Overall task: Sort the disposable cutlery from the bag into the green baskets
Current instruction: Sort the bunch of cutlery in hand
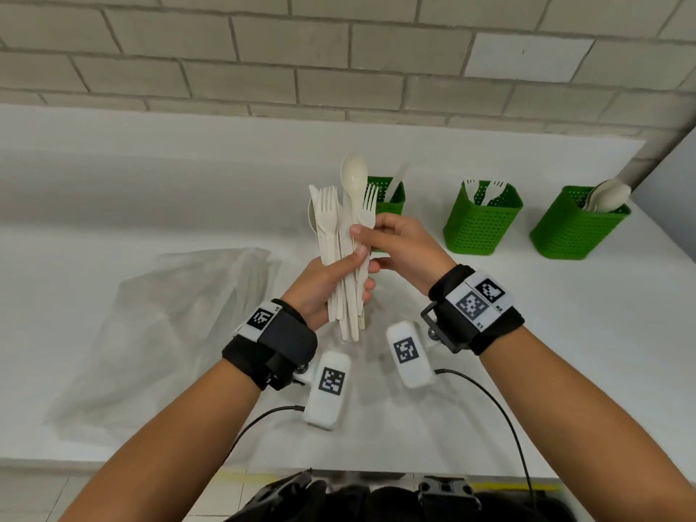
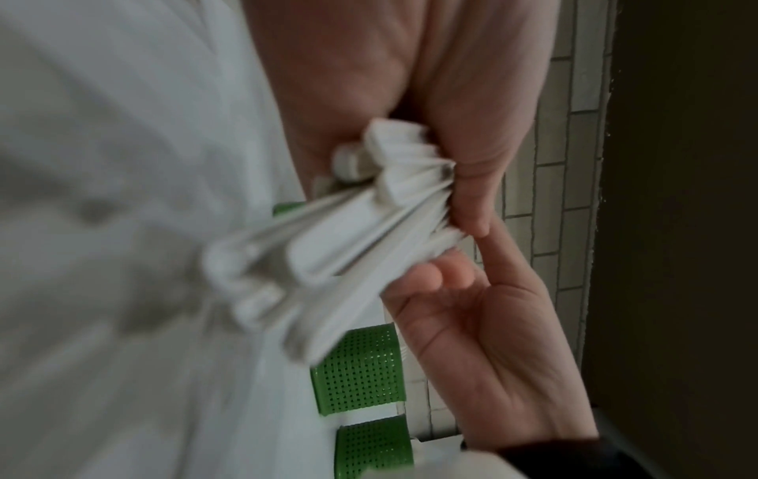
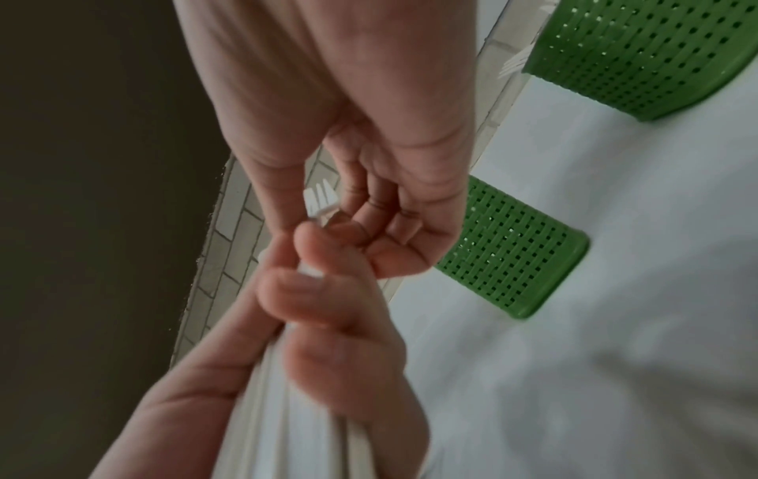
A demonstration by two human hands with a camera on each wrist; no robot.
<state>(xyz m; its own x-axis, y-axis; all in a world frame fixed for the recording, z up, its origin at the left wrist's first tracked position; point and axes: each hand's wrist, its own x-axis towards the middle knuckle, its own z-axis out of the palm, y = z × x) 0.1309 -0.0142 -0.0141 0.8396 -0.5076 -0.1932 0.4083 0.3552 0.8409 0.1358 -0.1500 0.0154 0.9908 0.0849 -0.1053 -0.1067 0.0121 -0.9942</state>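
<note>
Cream-white plastic is what fills the left hand (image 1: 331, 284): a bundle of cutlery (image 1: 344, 250) stands upright in it, with the fingers and thumb curled around the handles. From the top of the bundle I can see forks, one spoon (image 1: 354, 175) that rises above the others, and what looks like a knife at the left edge. The right hand (image 1: 399, 246) comes from the right side and pinches one piece in the bundle; in the right wrist view a fork head shows just behind its fingertips, so I judge it is taking a fork, but I cannot tell this for sure. The plastic bag (image 1: 180, 325) lies flat and crumpled on the white counter (image 1: 565, 333), to the left of the hands, and seems to hold nothing more, though its inside is not clear. Three green baskets stand in a row at the back right: the left basket (image 1: 388, 197), partly hidden behind the bundle, holds one knife; the middle basket (image 1: 482, 224) holds two forks; the right basket (image 1: 576, 227) holds a few spoons. So the sorting has begun, with each kind already in its own basket, but most of the pieces are not yet sorted and wait in the left hand.
</note>
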